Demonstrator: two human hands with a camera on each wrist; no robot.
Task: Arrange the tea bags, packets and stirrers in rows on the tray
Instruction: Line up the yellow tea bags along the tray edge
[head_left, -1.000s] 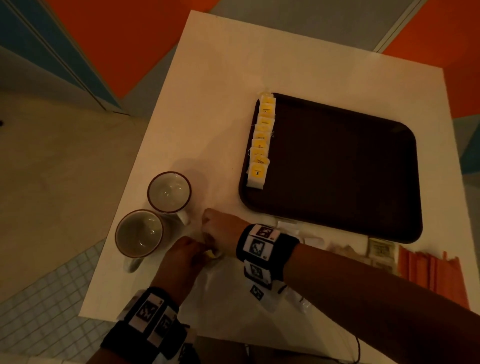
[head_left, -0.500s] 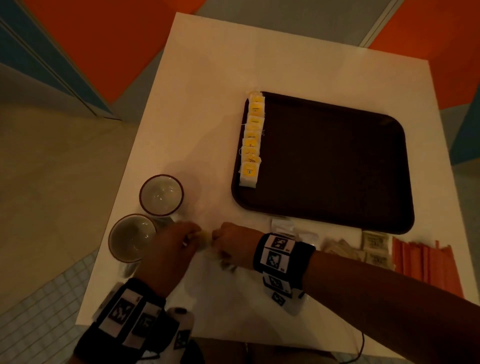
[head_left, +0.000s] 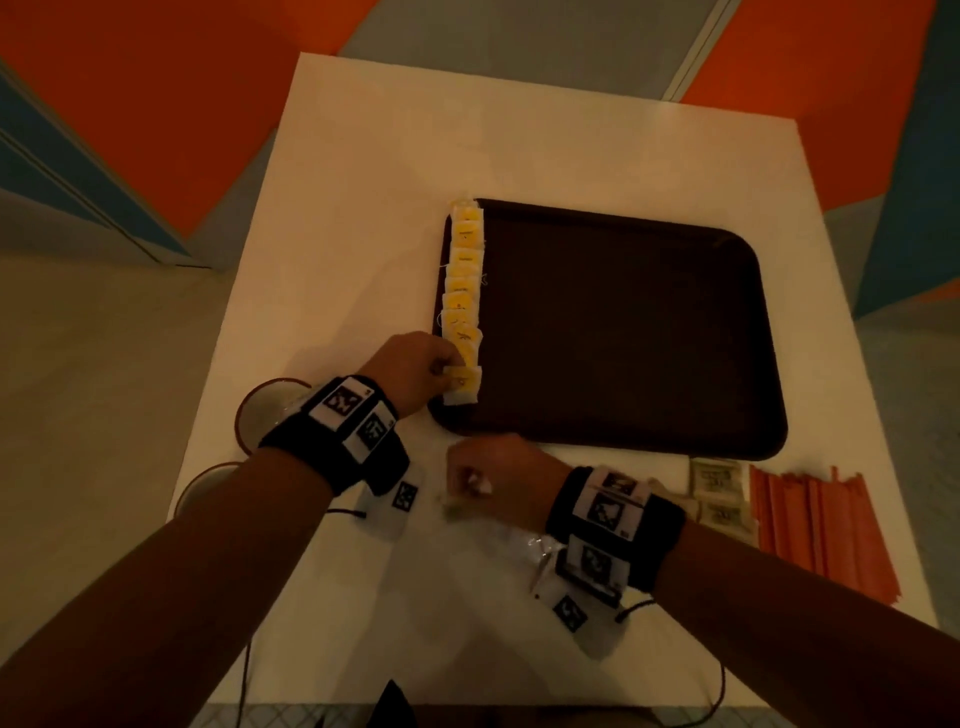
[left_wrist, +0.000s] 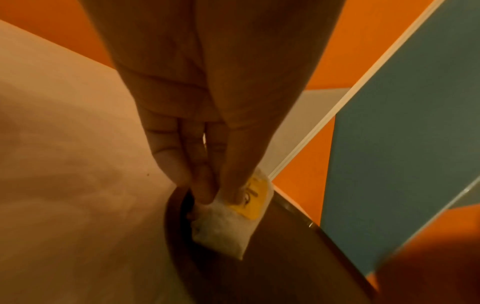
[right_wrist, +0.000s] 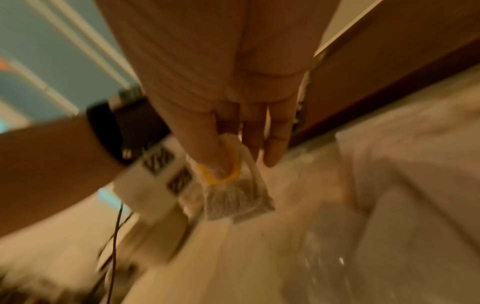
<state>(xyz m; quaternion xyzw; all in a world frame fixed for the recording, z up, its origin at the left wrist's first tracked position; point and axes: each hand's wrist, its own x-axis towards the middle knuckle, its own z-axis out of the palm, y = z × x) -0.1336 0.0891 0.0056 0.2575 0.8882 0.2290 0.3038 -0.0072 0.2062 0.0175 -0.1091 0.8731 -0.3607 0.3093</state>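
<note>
A dark brown tray (head_left: 623, 338) lies on the white table (head_left: 363, 182). Along its left edge runs a row of several yellow-tagged tea bags (head_left: 464, 280). My left hand (head_left: 415, 364) pinches a tea bag (head_left: 462, 387) (left_wrist: 228, 218) at the near end of that row, over the tray's front left corner (left_wrist: 272, 257). My right hand (head_left: 498, 478) (right_wrist: 233, 156) hovers over the table in front of the tray and pinches another tea bag (right_wrist: 233, 195) between thumb and fingers. Pale packets (head_left: 717, 493) and orange stirrers (head_left: 815, 525) lie on the table at the right.
Two mugs (head_left: 260, 410) stand at the table's left front, partly hidden by my left forearm. A clear plastic wrapper (head_left: 519, 540) lies under my right wrist. The table's edges drop to an orange, blue and grey floor.
My left hand has moved from beside the mugs up to the tray's left edge with a tea bag. My right hand has shifted right and holds a second bag.
</note>
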